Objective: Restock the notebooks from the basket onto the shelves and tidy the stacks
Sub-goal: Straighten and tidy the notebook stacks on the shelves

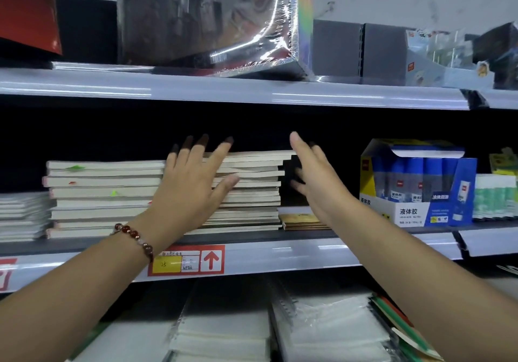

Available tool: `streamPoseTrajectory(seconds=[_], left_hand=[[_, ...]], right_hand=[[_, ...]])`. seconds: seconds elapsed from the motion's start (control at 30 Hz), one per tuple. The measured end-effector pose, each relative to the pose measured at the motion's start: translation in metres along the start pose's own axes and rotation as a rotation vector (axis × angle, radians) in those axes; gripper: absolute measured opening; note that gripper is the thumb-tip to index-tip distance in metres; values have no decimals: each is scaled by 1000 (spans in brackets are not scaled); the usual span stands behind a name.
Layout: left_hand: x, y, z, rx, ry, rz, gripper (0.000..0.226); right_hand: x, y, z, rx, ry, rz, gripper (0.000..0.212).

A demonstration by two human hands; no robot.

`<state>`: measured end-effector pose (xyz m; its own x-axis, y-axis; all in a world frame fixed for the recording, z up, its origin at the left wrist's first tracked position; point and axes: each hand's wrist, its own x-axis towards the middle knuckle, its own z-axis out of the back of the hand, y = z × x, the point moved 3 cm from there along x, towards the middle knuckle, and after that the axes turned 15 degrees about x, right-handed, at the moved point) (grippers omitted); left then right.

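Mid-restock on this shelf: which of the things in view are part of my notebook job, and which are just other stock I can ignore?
Part of the job:
- middle notebook stack, between the left hand and right hand
- neighbouring notebook stack
- thin brown notebooks

Other stock:
- liquid glue box
- shrink-wrapped pack
- price label

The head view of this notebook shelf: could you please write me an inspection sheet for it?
Surface: middle shelf, grey, with a red price tag on its edge.
Job's things: centre notebook stack, edges uneven; left notebook stack; low brown notebooks beside it. Basket not in view.
Clutter: nothing seen.
Grippers: left hand open, fingers over the centre stack; right hand open at its right side.
Cables: nothing seen.
Surroundings: blue glue box; wrapped spiral notebooks below.
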<state>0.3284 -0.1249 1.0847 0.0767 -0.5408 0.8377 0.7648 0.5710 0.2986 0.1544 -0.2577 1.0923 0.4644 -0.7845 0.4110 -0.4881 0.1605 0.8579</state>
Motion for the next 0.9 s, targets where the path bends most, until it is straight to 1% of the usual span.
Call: streamPoseTrajectory(seconds=[0.03, 0.1, 0.17, 0.3, 0.37, 0.43, 0.53, 0.6, 0.7, 0.77, 0.8, 0.87, 0.9], left_hand=[[4, 3, 0, -38, 25, 36, 65], [8, 7, -1, -65, 73, 76, 68], [9, 9, -3, -63, 86, 115, 74], [8, 19, -2, 76, 103, 276, 90], [8, 20, -1, 82, 122, 293, 92], [6, 18, 3, 48, 109, 264, 85], [1, 10, 11, -45, 90, 240, 69], [-4, 5, 14, -117, 92, 263, 62], [-5, 2, 15, -271, 105, 346, 56], [-3, -2, 16, -358, 99, 397, 52], [-2, -6, 17, -401, 93, 411, 51], [-4, -12, 18, -501, 79, 408, 49], [-6, -12, 18, -564, 63, 412, 49]], right_hand=[[3, 1, -5, 2, -19, -9, 101], [6, 1, -14, -18, -42, -23, 83], [5, 0, -23, -62, -58, 8, 69], [-1, -11, -40, -253, -16, 143, 63], [0, -13, -40, -282, -9, 155, 61], [2, -15, -35, -271, -18, 121, 58], [4, -16, -31, -189, -35, 57, 56], [4, -19, -35, -142, -35, 41, 60], [4, -23, -41, -122, -77, 68, 62], [6, -23, -39, -132, -95, 77, 53], [7, -22, -36, -130, -104, 73, 44], [9, -20, -28, -104, -118, 57, 27], [10, -19, -25, -91, -118, 50, 25]])
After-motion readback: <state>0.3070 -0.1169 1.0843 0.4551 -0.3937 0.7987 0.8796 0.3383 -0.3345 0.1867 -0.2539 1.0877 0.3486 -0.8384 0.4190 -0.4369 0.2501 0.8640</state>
